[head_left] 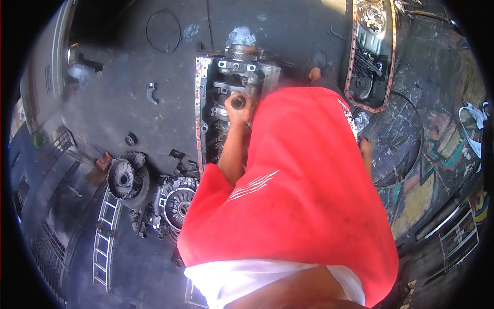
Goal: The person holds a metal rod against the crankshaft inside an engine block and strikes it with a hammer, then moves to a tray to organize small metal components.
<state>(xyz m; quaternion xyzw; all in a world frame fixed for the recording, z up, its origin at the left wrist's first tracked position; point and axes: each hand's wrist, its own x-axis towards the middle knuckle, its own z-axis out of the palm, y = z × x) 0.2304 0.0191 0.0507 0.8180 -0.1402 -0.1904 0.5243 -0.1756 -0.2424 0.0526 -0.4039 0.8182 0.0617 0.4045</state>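
Observation:
An engine block [201, 110] lies on the floor in front of me, with its crankshaft [221, 85] showing inside. My left hand [241, 109] is over the crankshaft, its fingers wrapped round a dark, round-ended bar [237, 102] seen almost end-on. The bar's lower part is hidden. A toothed gear [242, 54] sits at the block's far end. Beyond the right edge of my red shirt [309, 195], part of my right hand [366, 147] shows low down. Its fingers are mostly hidden, and I cannot make out whether it holds anything.
To the right lies a long oil pan [347, 85] holding metal parts. A curved metal piece [151, 93] lies left of the block. Nearer left are a round drum-like part [121, 178], a gear housing [177, 206] and a ladder [102, 247]. A thin hoop [422, 139] lies right.

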